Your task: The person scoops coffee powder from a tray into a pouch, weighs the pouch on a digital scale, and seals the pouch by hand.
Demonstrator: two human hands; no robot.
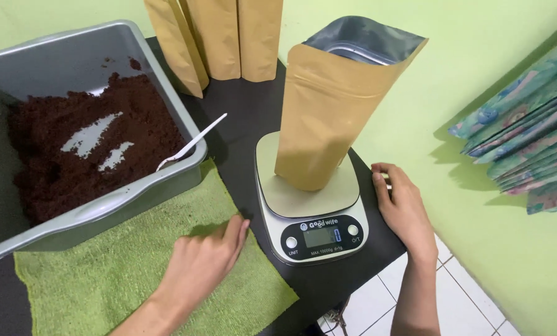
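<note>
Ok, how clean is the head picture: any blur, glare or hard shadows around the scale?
Head view: lighting soft and even; the left hand is slightly motion-blurred, the right hand sharp; the silver kitchen scale shows a dull sheen, no hard glare; the open tan paper pouch is crisp; edges bow from the wide lens.

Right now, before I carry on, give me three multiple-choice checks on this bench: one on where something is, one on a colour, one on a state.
1. Where does the open kraft pouch stand?
A. on the kitchen scale
B. in the grey tub
C. on the floor

2. What colour is the towel under the tub?
A. red
B. green
C. white

3. What do the hands hold?
A. left hand holds the spoon
B. right hand holds the pouch
C. nothing

Answers: 1 A, the pouch's base sits on the scale platform. 2 B, the cloth is light green. 3 C, the left hand lies on the towel, the right beside the scale; the spoon rests in the tub.
</note>
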